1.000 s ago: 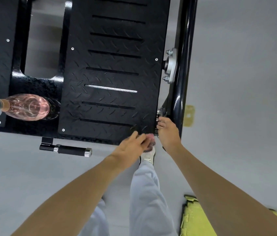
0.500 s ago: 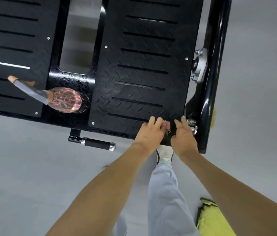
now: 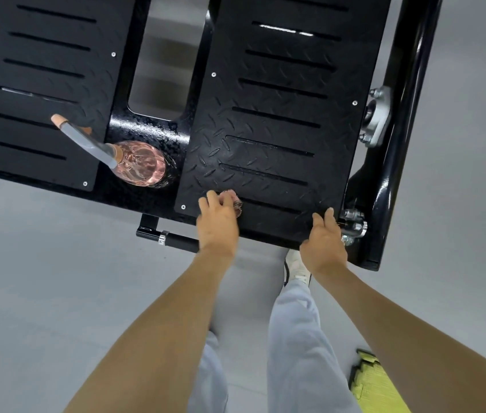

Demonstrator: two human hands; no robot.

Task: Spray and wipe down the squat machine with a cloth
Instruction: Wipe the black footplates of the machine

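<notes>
The left hand point(image 3: 217, 225) grips a small bunched pink cloth point(image 3: 233, 200) at the near edge of the black diamond-plate footplate point(image 3: 265, 129), and the right hand point(image 3: 323, 244) rests loose-fingered on that edge. A careless leftward wipe could topple the pink plastic spray bottle point(image 3: 141, 165) standing nearby.

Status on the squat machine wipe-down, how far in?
Mid-job. The spray bottle stands on the machine, so spraying looks done for now. The left hand holds the cloth on the near edge of the right footplate; the right hand rests on its corner. Wiped extent can't be told; left footplate and side frame likely remain.
</notes>
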